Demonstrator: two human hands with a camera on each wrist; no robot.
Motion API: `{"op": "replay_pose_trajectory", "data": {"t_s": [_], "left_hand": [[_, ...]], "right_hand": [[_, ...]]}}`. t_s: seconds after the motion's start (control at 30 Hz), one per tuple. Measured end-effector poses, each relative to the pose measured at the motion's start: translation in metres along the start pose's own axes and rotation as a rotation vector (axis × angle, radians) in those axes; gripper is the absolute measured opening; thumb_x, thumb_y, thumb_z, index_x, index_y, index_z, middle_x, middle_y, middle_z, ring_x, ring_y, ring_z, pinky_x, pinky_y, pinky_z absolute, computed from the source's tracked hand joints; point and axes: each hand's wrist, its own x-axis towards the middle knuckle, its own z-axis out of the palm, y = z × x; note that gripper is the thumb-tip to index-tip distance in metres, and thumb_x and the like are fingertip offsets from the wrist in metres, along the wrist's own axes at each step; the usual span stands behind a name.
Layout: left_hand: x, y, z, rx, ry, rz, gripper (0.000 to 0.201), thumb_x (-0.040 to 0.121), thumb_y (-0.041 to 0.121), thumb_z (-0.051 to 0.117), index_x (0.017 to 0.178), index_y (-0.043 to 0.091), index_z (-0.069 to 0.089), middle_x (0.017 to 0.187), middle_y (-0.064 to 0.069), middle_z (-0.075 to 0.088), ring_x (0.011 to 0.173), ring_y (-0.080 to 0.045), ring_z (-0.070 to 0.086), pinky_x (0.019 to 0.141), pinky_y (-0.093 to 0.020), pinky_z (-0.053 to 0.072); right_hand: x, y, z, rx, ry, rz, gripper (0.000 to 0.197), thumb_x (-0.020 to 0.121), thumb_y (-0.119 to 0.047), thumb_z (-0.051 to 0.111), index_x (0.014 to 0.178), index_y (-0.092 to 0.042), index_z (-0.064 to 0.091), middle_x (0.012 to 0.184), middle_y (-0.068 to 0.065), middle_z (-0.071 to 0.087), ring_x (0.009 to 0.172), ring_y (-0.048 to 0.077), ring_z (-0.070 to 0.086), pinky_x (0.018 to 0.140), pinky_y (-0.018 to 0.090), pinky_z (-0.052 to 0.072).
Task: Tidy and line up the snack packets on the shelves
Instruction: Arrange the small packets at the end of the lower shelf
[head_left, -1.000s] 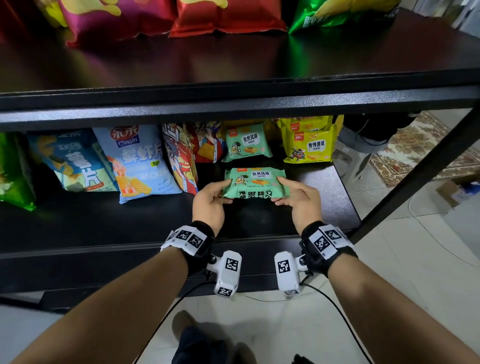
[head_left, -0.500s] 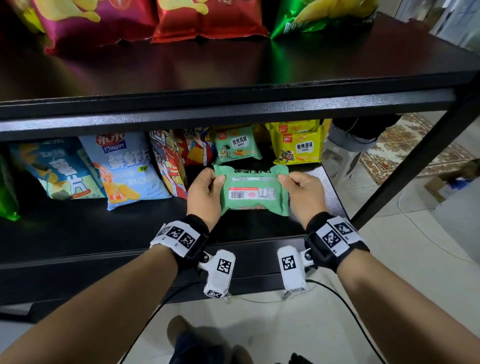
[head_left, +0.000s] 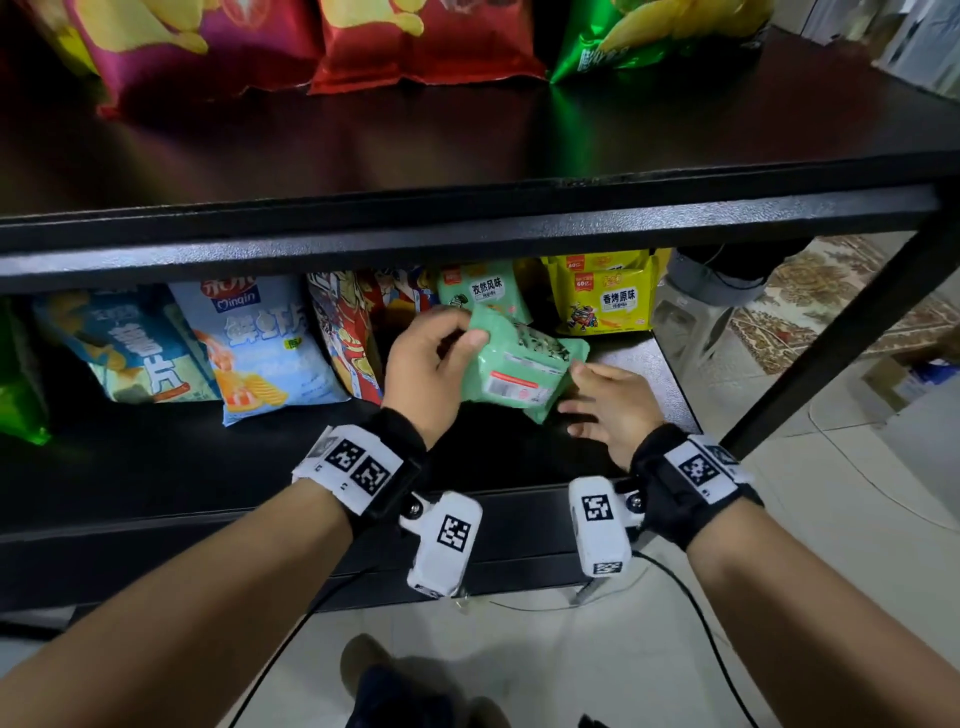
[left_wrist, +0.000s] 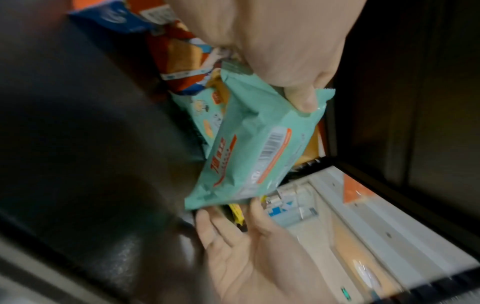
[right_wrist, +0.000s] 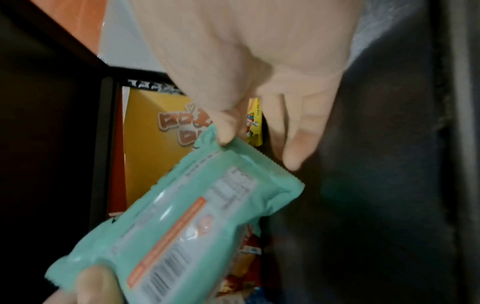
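Mint-green packet (head_left: 522, 366) is pinched at its upper-left corner by the left hand (head_left: 423, 371), thumb on the barcode face, fingers curled behind; back side faces the camera, packet tilted, lifted off the lower shelf (head_left: 644, 364)

Right hand (head_left: 610, 410) is mostly open, fingers spread and near straight. Right wrist view shows its thumb tip touching the packet's crimped edge, other fingers clear of it, so contact only, no real grip

Packet sits in the air between both hands, just in front of a second green packet (head_left: 480, 291) of the same kind standing upright at the back of the shelf

Right of that, yellow packets (head_left: 605, 304) standing upright. Left of the held packet: a red cartoon-print bag (head_left: 345, 338), then a light-blue Qinqin chip bag (head_left: 265, 343), then a darker blue bag (head_left: 130, 353), all leaning back; green bag (head_left: 18, 384) at far left edge

Upper shelf (head_left: 467, 150) carries a magenta bag (head_left: 197, 41), red bag (head_left: 421, 41) and green bag (head_left: 654, 36), tops cropped
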Motion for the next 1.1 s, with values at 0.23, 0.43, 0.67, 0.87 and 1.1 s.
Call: {"op": "replay_pose_trajectory", "data": {"t_s": [0.23, 0.43, 0.67, 0.87, 1.1], "left_hand": [[-0.012, 0.03, -0.004, 0.077, -0.167, 0.543, 0.024, 0.087, 0.021, 0.071, 0.078, -0.001, 0.076, 0.093, -0.011, 0.073, 0.09, -0.019, 0.05, 0.084, -0.023, 0.041], [-0.02, 0.009, -0.024, 0.121, -0.381, 0.463, 0.002, 0.079, 0.001, 0.079, 0.08, 0.001, 0.078, 0.102, -0.012, 0.069, 0.09, -0.013, 0.053, 0.084, -0.019, 0.045], [-0.035, 0.01, -0.024, 0.098, -0.427, -0.069, 0.05, 0.091, -0.008, 0.058, 0.137, 0.014, 0.057, 0.118, 0.001, 0.062, 0.11, -0.004, 0.059, 0.101, -0.021, 0.047], [-0.035, 0.033, 0.001, -0.738, -0.337, -0.65, 0.072, 0.084, 0.029, 0.071, 0.146, 0.022, 0.033, 0.139, -0.003, 0.057, 0.123, -0.013, 0.06, 0.097, -0.034, 0.053], [-0.032, 0.016, 0.001, -0.853, -0.192, -0.654, 0.044, 0.082, -0.005, 0.066, 0.126, -0.001, 0.062, 0.123, -0.021, 0.067, 0.113, -0.035, 0.064, 0.105, -0.051, 0.045]], "right_hand": [[0.002, -0.021, -0.015, 0.438, -0.471, 0.454, 0.087, 0.085, -0.077, 0.034, 0.118, -0.003, 0.064, 0.112, 0.031, 0.064, 0.088, 0.046, 0.069, 0.061, 0.043, 0.062], [-0.001, -0.011, -0.015, 0.652, -0.405, 0.196, 0.034, 0.079, 0.0, 0.065, 0.112, 0.004, 0.064, 0.113, 0.022, 0.069, 0.101, 0.033, 0.07, 0.077, 0.04, 0.06], [-0.011, -0.014, -0.01, 0.475, -0.398, -0.041, 0.06, 0.074, 0.011, 0.061, 0.133, 0.002, 0.051, 0.128, 0.026, 0.061, 0.116, 0.043, 0.06, 0.09, 0.057, 0.053], [-0.033, -0.006, 0.018, 0.083, -0.411, -0.453, 0.056, 0.068, 0.007, 0.068, 0.118, -0.019, 0.069, 0.13, 0.007, 0.064, 0.127, 0.023, 0.056, 0.106, 0.041, 0.044], [-0.039, -0.007, 0.011, -0.05, -0.456, -0.511, 0.041, 0.077, 0.0, 0.051, 0.106, -0.017, 0.074, 0.124, 0.0, 0.069, 0.127, 0.009, 0.055, 0.109, 0.022, 0.038]]}}
